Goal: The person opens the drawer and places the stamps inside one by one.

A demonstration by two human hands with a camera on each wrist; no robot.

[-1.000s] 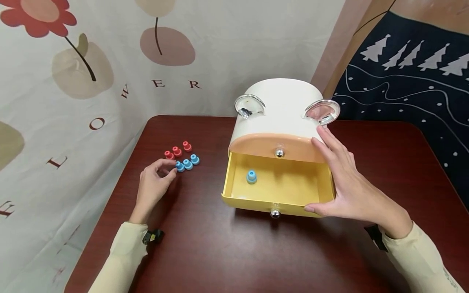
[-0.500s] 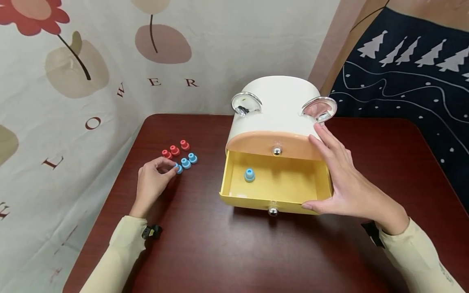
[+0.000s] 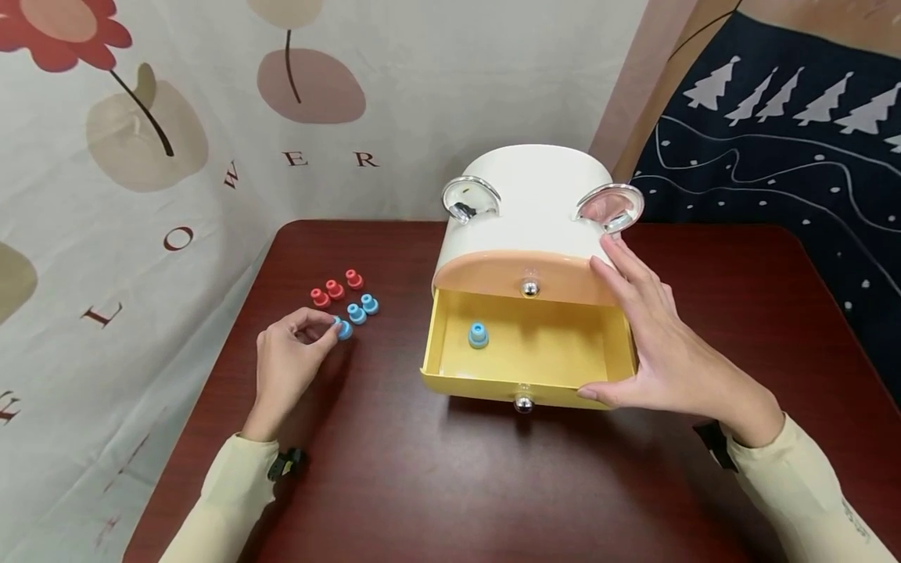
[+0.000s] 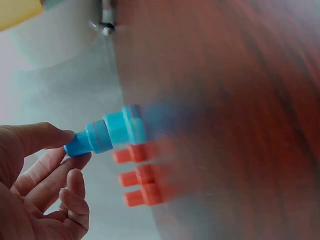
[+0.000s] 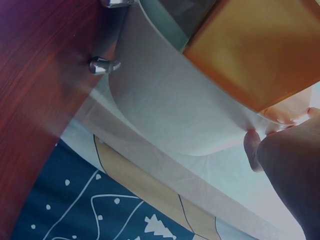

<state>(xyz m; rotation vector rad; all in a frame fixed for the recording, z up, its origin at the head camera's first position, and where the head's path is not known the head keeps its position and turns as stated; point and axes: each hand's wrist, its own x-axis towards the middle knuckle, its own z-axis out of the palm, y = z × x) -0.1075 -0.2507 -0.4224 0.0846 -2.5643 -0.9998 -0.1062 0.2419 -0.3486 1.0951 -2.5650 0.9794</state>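
My left hand [image 3: 285, 361] pinches a blue peg [image 3: 343, 328] left of the yellow drawer [image 3: 524, 352]; right hand [image 3: 665, 352] flat, fingers straight, against the drawer's right side.

Dark reddish-brown wooden table [image 3: 436, 485] with rounded corners and a glossy top, catching soft, even indoor light. Behind and to the left, a cream fabric backdrop [image 3: 422, 70] printed with a red flower [image 3: 59, 27], beige and dusty-pink round blossoms on thin dark stems, and scattered brown capital letters. At the right, a navy cloth [image 3: 788, 156] patterned with white fir trees, wavy lines and dots, with a tan strip [image 3: 640, 86] between the two hangings
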